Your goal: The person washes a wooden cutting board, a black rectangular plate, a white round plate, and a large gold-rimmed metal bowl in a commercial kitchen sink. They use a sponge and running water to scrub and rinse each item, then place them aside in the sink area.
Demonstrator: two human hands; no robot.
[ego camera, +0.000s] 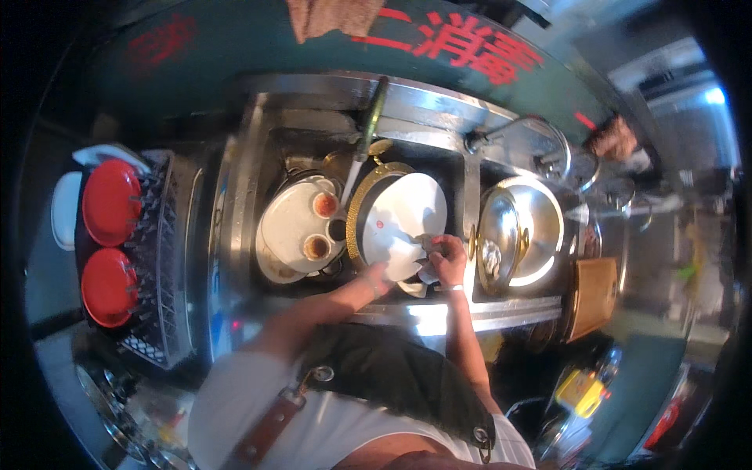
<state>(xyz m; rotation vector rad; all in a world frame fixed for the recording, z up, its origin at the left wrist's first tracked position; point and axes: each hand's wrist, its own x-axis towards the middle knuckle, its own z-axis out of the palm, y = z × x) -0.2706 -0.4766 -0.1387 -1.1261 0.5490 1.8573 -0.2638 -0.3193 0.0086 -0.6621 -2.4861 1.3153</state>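
Observation:
My left hand point(379, 279) grips the lower left edge of a large white plate point(408, 205), tilted over the sink. In my right hand point(449, 258) is a crumpled greyish cloth or wad point(427, 272), held against the plate's lower right side; its exact kind is unclear. Under the plate sits a pan with a hammered gold-coloured rim point(353, 232). Just left of it are stacked white plates point(285, 214), carrying a small cup with red residue point(325, 205) and another with brown residue point(317, 247). A long green-handled tool point(371, 120) leans between stack and pan.
Past the sink divider point(472, 182) stand a steel basin point(549, 226) and a two-handled metal pan or lid point(499, 220). A curved faucet point(537, 120) rises behind. Far left, a dish rack point(168, 252) holds red plates point(111, 202). A brown board point(593, 296) stands at the right.

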